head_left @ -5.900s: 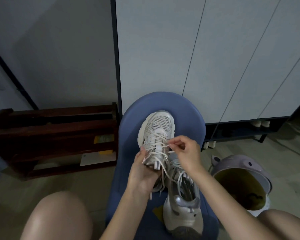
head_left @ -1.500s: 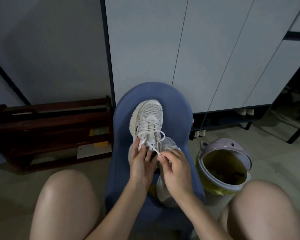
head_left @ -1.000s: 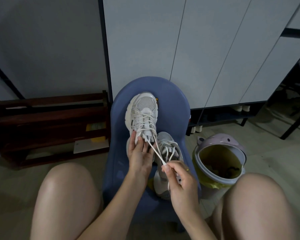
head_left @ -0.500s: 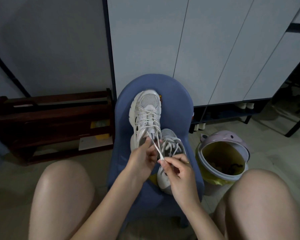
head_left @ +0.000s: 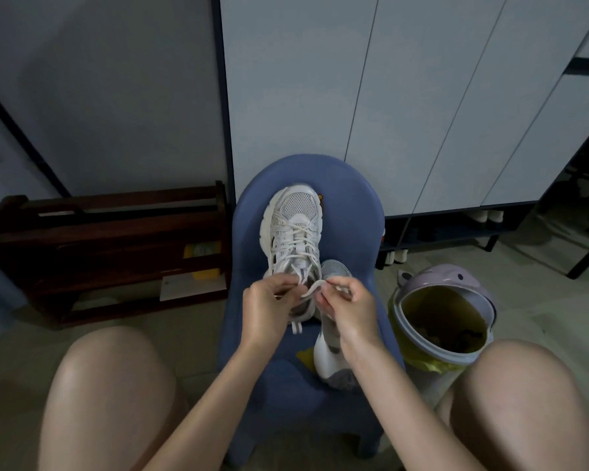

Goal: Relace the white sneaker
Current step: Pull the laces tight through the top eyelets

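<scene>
1. The sneaker (head_left: pixel 295 239) lies on the blue chair (head_left: pixel 351 212), toe toward the chair's back.
2. The left hand (head_left: pixel 269 312), at the sneaker's collar, pinches the lace (head_left: pixel 312 287).
3. The right hand (head_left: pixel 349 307), just right of it, pinches the same lace.
4. A second shoe (head_left: pixel 330 351) lies under the right hand.

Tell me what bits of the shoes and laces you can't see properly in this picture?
Head view only:
- Heel end of the white sneaker: covered by the left hand.
- Second sneaker: middle hidden by the right hand.
- Lace: which eyelet it enters is too small to tell.
- Bin contents: too dark.
</scene>
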